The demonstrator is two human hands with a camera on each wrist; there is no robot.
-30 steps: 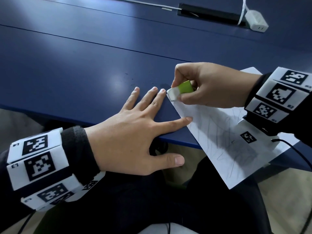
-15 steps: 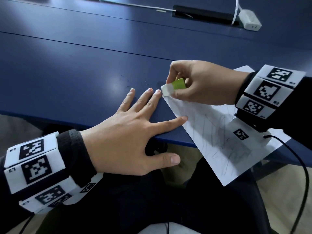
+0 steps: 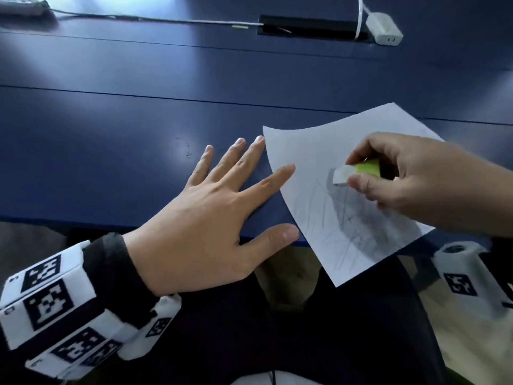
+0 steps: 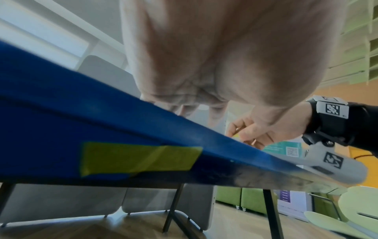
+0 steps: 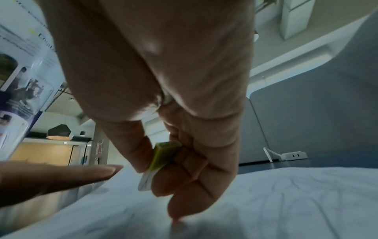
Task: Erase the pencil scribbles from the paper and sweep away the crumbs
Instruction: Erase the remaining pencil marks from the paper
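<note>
A white sheet of paper [image 3: 311,151] lies at the near edge of the blue table [image 3: 138,129], its near corner hanging over the edge. Grey pencil scribbles [image 3: 341,218] cover its middle and lower part. My right hand [image 3: 416,184] pinches a white eraser in a green sleeve [image 3: 356,171] between thumb and fingers, its white tip over the top of the scribbles. The right wrist view shows the same eraser [image 5: 157,163] above the paper [image 5: 286,202]. My left hand [image 3: 211,218] lies flat and spread on the table, its index fingertip on the paper's left edge.
A white charger [image 3: 383,29] and a dark cable slot [image 3: 305,26] sit at the table's far side, with a cable [image 3: 138,19] running left. A few dark crumbs [image 3: 187,151] lie on the table beyond my left fingers. My lap is below the table edge.
My right hand has carried the eraser from the paper's top-left corner rightward and nearer onto the scribbled area. The far part of the sheet is now uncovered. My left hand stays flat.
</note>
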